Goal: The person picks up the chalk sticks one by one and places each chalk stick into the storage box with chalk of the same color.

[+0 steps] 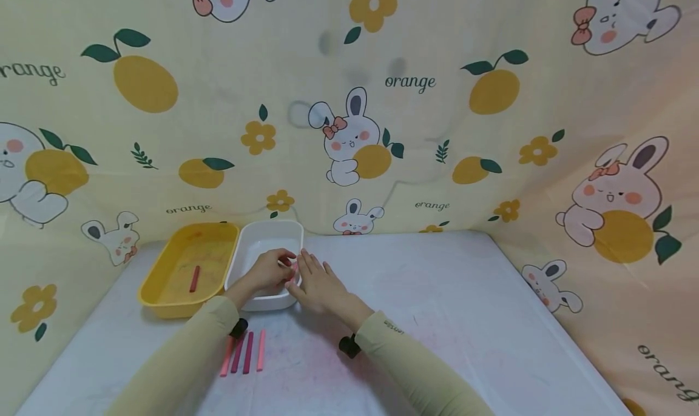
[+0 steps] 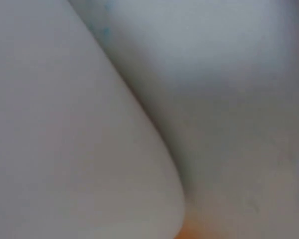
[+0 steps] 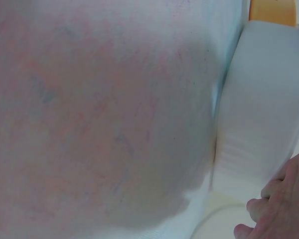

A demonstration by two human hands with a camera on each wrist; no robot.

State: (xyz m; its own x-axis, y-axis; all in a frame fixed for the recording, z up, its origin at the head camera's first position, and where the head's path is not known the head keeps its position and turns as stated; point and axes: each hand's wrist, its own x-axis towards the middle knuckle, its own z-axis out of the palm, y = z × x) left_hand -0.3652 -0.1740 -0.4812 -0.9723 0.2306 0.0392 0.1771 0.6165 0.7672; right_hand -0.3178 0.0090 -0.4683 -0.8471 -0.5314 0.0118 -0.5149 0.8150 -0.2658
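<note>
Printed cloth [image 1: 426, 128] backs a counter [image 1: 415, 270]. Left hand [image 1: 270, 272] seemingly pinches a pink stick [image 1: 295, 270], right hand [image 1: 321, 287] straight-fingered. Only head view shows loose sticks [image 1: 248, 352].

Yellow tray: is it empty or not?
Not empty: in the head view, a dark red stick lies inside the yellow tray.

Head view: pale yellow backdrop [image 1: 469, 16]. Printed rabbit [image 1: 349, 140] at 12 o'clock, larger rabbit [image 1: 614, 191] at 3, yellow flower [image 1: 36, 307] at 8. White tabletop [image 1: 437, 282], pink-smudged toward 5.
</note>
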